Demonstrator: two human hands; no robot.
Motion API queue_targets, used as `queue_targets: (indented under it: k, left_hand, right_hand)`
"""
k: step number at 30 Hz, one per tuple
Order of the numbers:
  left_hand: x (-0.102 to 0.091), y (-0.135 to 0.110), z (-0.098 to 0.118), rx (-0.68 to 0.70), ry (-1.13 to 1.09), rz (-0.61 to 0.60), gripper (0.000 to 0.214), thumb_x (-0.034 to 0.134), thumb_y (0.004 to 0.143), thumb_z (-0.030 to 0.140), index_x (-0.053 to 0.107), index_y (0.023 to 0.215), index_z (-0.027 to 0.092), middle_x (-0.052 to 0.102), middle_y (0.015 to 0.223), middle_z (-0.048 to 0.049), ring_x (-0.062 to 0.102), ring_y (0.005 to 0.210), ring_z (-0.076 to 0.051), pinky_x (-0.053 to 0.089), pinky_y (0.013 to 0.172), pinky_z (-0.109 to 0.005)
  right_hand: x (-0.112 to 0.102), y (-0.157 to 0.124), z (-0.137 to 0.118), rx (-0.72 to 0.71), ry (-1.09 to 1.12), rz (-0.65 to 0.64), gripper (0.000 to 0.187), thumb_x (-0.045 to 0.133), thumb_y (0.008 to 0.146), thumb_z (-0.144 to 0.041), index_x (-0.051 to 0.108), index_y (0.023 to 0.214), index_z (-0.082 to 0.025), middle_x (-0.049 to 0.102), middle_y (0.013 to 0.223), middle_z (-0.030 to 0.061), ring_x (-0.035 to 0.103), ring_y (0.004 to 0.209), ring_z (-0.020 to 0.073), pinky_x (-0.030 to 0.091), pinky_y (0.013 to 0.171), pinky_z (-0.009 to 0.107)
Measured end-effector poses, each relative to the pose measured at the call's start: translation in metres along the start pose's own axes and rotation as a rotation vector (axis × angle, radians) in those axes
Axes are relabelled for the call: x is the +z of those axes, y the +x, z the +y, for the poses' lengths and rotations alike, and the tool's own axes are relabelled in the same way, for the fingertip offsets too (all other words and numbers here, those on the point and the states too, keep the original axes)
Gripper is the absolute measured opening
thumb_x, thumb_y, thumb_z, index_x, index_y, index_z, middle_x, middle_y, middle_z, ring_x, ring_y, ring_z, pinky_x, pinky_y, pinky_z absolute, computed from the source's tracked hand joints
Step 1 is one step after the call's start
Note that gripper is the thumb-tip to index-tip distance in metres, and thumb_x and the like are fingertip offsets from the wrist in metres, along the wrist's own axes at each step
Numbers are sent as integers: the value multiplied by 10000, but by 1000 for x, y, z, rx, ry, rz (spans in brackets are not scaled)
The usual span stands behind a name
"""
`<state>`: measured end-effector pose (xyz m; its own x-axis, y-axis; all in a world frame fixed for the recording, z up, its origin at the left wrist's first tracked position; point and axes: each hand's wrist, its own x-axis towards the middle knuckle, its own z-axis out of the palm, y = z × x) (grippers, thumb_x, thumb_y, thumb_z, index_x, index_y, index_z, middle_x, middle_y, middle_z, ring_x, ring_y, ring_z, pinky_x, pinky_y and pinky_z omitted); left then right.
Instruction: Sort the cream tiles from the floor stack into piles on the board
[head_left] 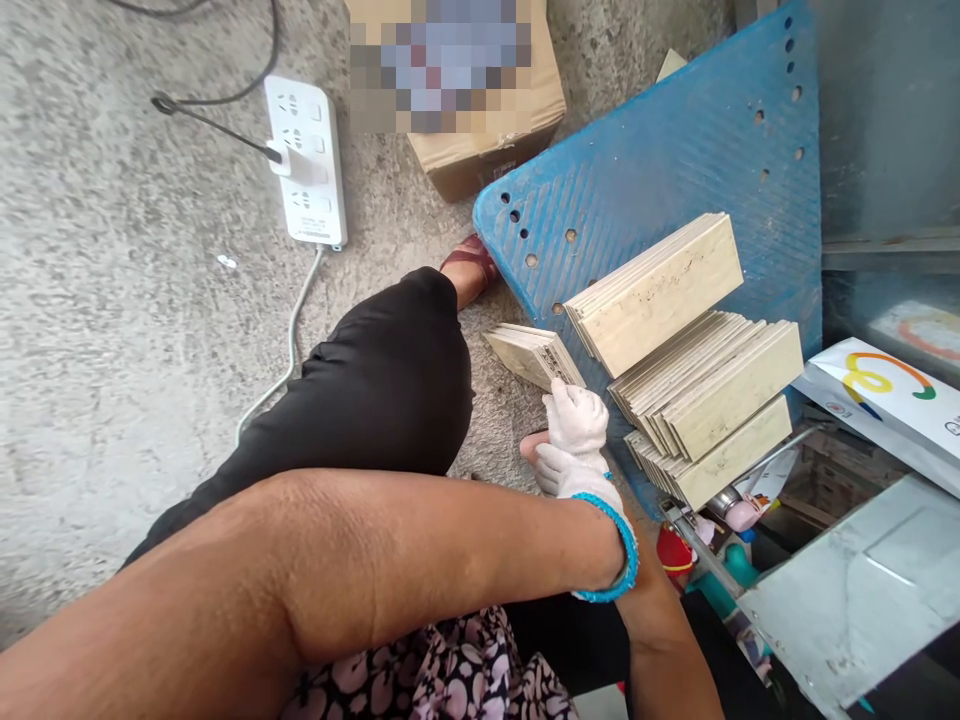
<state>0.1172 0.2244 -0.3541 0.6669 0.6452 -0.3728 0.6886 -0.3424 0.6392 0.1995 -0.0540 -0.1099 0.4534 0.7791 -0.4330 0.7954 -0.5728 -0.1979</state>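
head view: a white-gloved left hand point(574, 435) with a blue cuff is seen at the end of a bare forearm that crosses the frame from lower left. its fingers point(571, 408) are clenched on the near end of a small stack of pale tile strips point(529, 352), which is held just above the concrete floor point(112, 350). the held stack lies up and to the left of the fingers, and its long axis runs from upper left down toward them. a printed label is seen on its top face beside the fingertips.

just to the right of the hand, three larger stacks of tile strips point(697, 385) are fanned on a blue perforated plastic board point(675, 150), their long axes slanted up to the right. the left hand is the nearer one to them. only the right forearm point(664, 640) is shown; the right hand is hidden under the left wrist, so its state cannot be told.

a black-trousered knee point(390, 380), a white power strip point(306, 160) and a cardboard box point(487, 150) are seen further left.
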Motion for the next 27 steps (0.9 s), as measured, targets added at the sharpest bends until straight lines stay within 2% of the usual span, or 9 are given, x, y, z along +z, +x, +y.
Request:
queue_targets:
  k: [3,6,10,14,17,19,23,27]
  left_hand:
    - [3,2,-1,20,13,-28,558,464,966,382,521,1447,105,496,1475,-141,423,1363,-319,341,1123,-391]
    - [5,3,-2,24,32,-7,543,441,970,387,544,1430,118,509,1462,-143,438,1357,-315,349,1113,-376]
    - [6,3,-4,41,33,1,554,434,969,386,524,1449,126,514,1460,-143,459,1333,-293,348,1105,-363]
    - [5,2,-4,26,24,-2,573,415,976,402,511,1455,105,525,1445,-157,496,1288,-275,350,1098,-349]
    - [4,2,-4,32,-23,3,581,410,980,419,514,1454,98,519,1452,-158,470,1318,-279,328,1114,-355]
    - [4,3,-4,41,-56,5,589,427,973,457,547,1427,102,515,1455,-154,451,1337,-284,319,1122,-355]
    - [7,4,-7,66,-62,43,541,429,973,449,609,1359,116,496,1477,-145,429,1357,-275,313,1129,-340]
    - [13,7,-11,57,-22,36,492,432,966,391,644,1300,98,501,1471,-155,428,1364,-287,322,1124,-341]
  right_hand:
    - [5,-1,-4,130,152,-27,274,469,941,-464,643,1135,-382,672,973,-7,539,1061,324,394,912,567]
    - [9,-1,-7,231,289,-51,275,549,867,-483,659,1108,-408,667,1030,-13,490,1198,376,343,983,623]
    - [11,-5,-9,244,374,-66,253,579,841,-472,673,1068,-413,667,1098,-38,458,1265,382,325,1028,632]
    - [9,-17,-15,174,432,-115,319,550,861,-512,650,1147,-410,642,1217,-68,509,1224,348,339,1059,584]
    - [7,-24,-22,203,515,-131,395,534,881,-523,605,1246,-390,607,1320,-28,501,1274,322,339,1095,536]
    - [7,-25,-26,234,538,-157,413,525,882,-521,596,1263,-378,616,1316,-9,527,1258,310,372,1073,521]
    - [16,-17,-28,252,573,-205,409,551,853,-503,623,1234,-375,642,1295,-23,586,1191,275,431,1030,459]
    - [31,-12,-26,239,586,-238,436,569,826,-511,622,1242,-391,647,1305,-48,589,1198,265,419,1055,428]
